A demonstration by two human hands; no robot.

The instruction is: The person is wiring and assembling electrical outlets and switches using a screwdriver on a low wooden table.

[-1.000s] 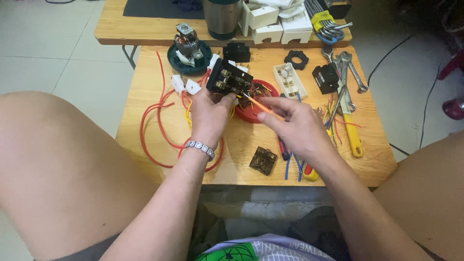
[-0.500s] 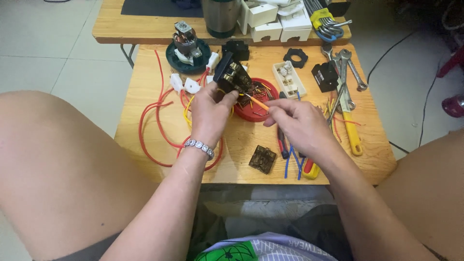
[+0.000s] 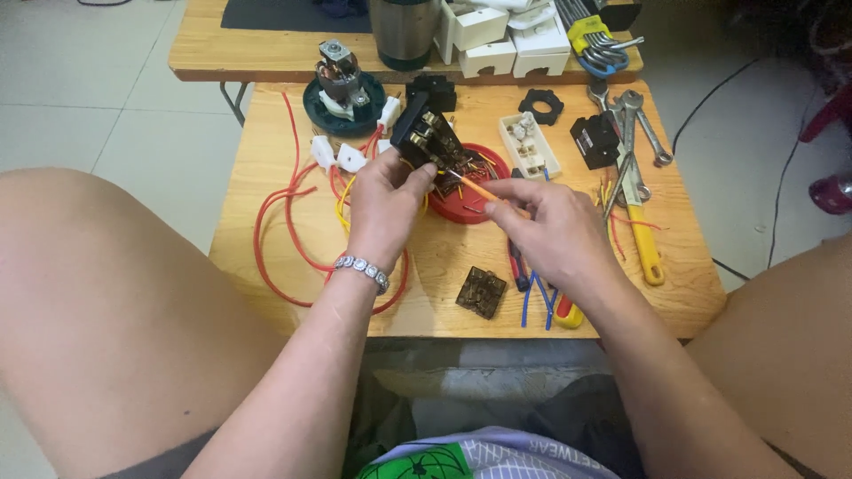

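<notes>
My left hand holds a black switch block with brass terminals tilted above the small wooden table. My right hand pinches a thin orange wire whose tip touches the block's terminals. Red wires loop from the block across the table's left side. A red round lid lies just under the block, partly hidden by both hands.
A small motor on a dark green base stands at the back left. A white terminal block, a black relay, wrenches, a yellow-handled tool, blue wires and a brown switch plate lie around. Boxes sit on the rear table.
My hands and the block have shifted slightly left and toward me in the view. The right hand has kept the orange wire's tip at the terminals.
</notes>
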